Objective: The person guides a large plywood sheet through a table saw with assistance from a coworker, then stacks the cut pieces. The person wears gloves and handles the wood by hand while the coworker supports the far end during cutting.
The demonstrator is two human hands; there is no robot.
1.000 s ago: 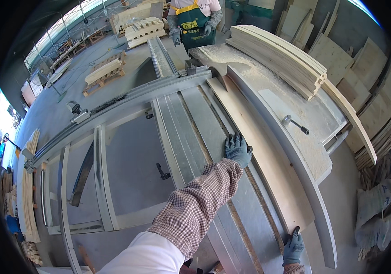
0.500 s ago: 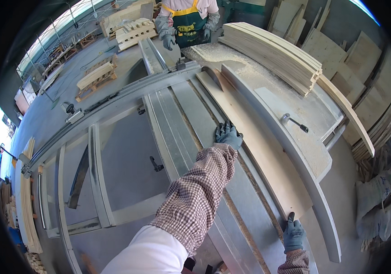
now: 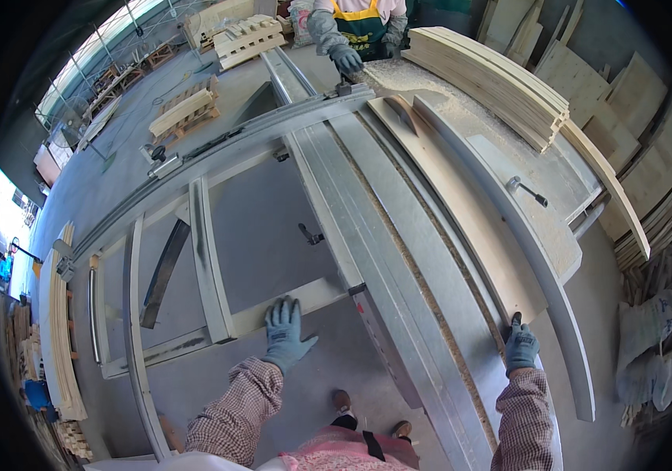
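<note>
A long pale wooden board (image 3: pixel 473 212) lies flat on the grey metal saw table (image 3: pixel 367 188), alongside the straight metal fence (image 3: pixel 500 192). Near its far end a brown curved blade (image 3: pixel 405 116) stands up. My gloved right hand (image 3: pixel 521 347) is at the board's near end, one finger stretched against the end and the others curled. Away from the board, my gloved left hand (image 3: pixel 287 334) is open, fingers spread, over the near rail of the metal side frame (image 3: pixel 253 318). Whether its palm touches the rail I cannot tell.
Across the table a co-worker's gloved hand (image 3: pixel 345 59) is near the table's far edge. Stacked boards (image 3: pixel 485 82) stand on the sawdust-covered right side. A black-handled lever (image 3: pixel 528 191) sticks up beyond the fence. Wood on a pallet (image 3: pixel 185 108) lies at the far left.
My left hand has left the board's left edge and moved left and nearer, to the frame rail. The board has slid slightly away with my right hand at its end. The co-worker's hand has reached toward the table.
</note>
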